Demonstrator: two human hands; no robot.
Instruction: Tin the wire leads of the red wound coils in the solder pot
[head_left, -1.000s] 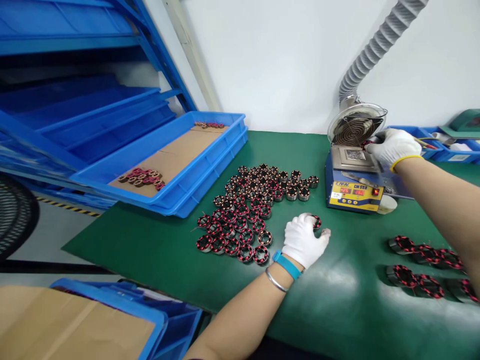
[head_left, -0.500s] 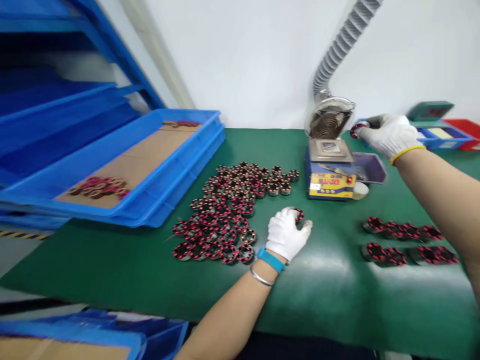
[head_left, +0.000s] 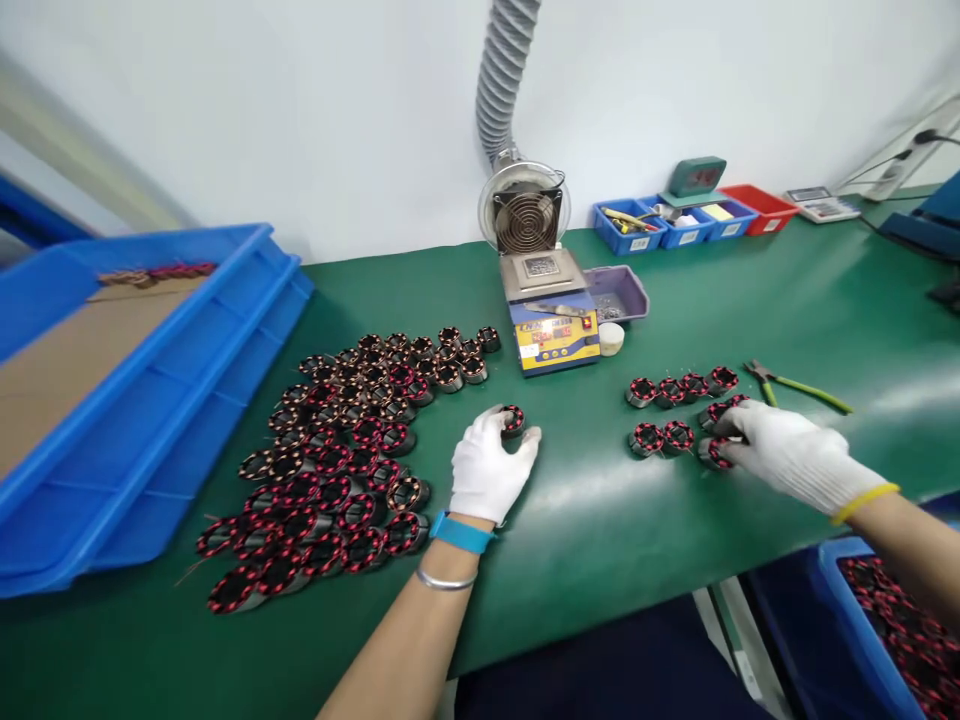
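My gloved left hand (head_left: 486,468) rests on the green mat (head_left: 600,520) and pinches one stator coil (head_left: 513,419), a small ring wound with red and copper wire. To its left lies a large pile of the same coils (head_left: 345,450). My gloved right hand (head_left: 787,455) is low at the right, with its fingertips closed on a coil (head_left: 711,452) at the near end of two short rows of coils (head_left: 675,400). Behind the space between my hands stands the solder pot station (head_left: 553,325), and neither hand touches it.
A fume fan (head_left: 524,215) with a grey hose (head_left: 504,70) stands behind the station, with a purple tray (head_left: 621,292) beside it. A big blue tray (head_left: 165,400) fills the left. Green-handled pliers (head_left: 799,384) lie at the right. Small bins (head_left: 679,222) line the wall. A blue bin of coils (head_left: 889,620) sits below the table edge.
My right hand carried a coil from the solder station down to the rows on the right. My view swung right. My left hand stayed put on its coil.
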